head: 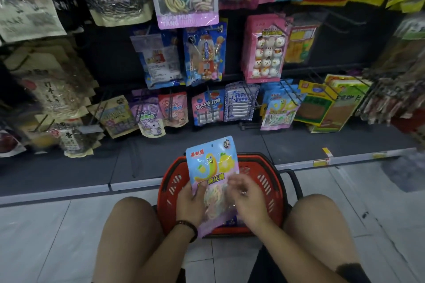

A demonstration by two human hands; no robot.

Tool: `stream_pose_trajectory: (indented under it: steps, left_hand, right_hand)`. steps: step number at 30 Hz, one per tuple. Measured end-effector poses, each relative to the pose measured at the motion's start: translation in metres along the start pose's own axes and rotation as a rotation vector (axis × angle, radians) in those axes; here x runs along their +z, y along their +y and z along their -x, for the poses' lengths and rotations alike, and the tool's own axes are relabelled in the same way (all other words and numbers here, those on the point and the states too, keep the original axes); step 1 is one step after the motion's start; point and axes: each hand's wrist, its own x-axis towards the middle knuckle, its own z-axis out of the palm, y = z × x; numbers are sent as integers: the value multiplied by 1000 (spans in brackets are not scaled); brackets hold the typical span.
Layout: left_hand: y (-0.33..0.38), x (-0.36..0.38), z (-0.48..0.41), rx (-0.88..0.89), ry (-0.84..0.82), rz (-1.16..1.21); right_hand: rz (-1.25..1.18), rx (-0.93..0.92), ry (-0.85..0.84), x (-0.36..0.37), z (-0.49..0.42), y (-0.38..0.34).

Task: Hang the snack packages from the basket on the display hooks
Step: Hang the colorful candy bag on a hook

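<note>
I hold a blue and pink snack package [212, 165] with a yellow cartoon figure upright above the red basket [264, 181]. My left hand [190, 202] grips its lower left edge. My right hand [247, 195] rests on its lower right part, fingers curled on the clear window. Matching packages [279, 110] hang on a display hook on the bottom row, up and to the right. The basket's inside is mostly hidden behind the package and my hands.
Rows of hanging snack bags fill the dark display wall [110, 57]. A dark base shelf with a pale edge strip [322, 162] runs in front of the basket. My knees flank the basket on the white tiled floor [46, 236].
</note>
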Motion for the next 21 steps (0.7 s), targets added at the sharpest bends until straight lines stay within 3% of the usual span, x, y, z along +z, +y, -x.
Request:
stream_pose_trajectory:
  steps: [3,5,9,21]
  left_hand:
    - [22,-6,-9,-19,-83,0]
    - [39,-9,-15,-9,-125,2]
    - [77,-18,-34,88,-158,-39]
    - [245,-22,-79,375,-150,-33]
  right_hand:
    - [-17,22,124,-16,-22,-18]
    - [-75,81,16,-30,-36,-38]
    - [-169,28,-156,-46,-50,-88]
    - [-172,-156,-112,-56,-107,-259]
